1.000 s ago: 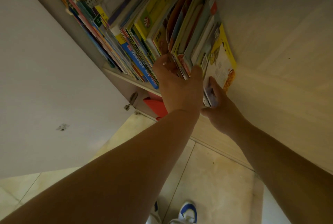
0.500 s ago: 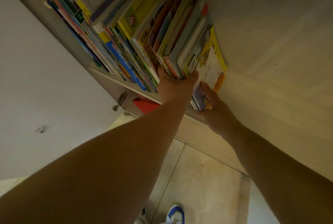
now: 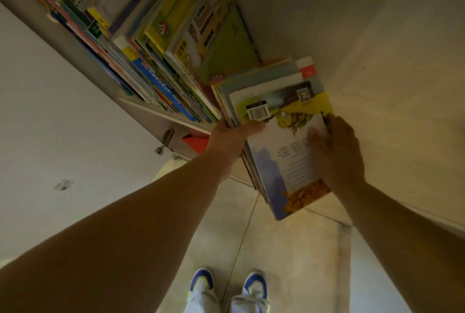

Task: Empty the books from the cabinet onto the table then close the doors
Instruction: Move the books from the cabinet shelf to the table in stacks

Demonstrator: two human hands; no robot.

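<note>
Clamped between left hand [image 3: 227,137] and right hand [image 3: 338,154], bundle of books [image 3: 279,121] half off the shelf [image 3: 161,115], long axis toward the body.

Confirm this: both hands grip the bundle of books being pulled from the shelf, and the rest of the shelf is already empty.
Not quite. The head view shows both the left hand and right hand gripping the bundle of books, but the shelf is not empty: a row of books remains there.
</note>
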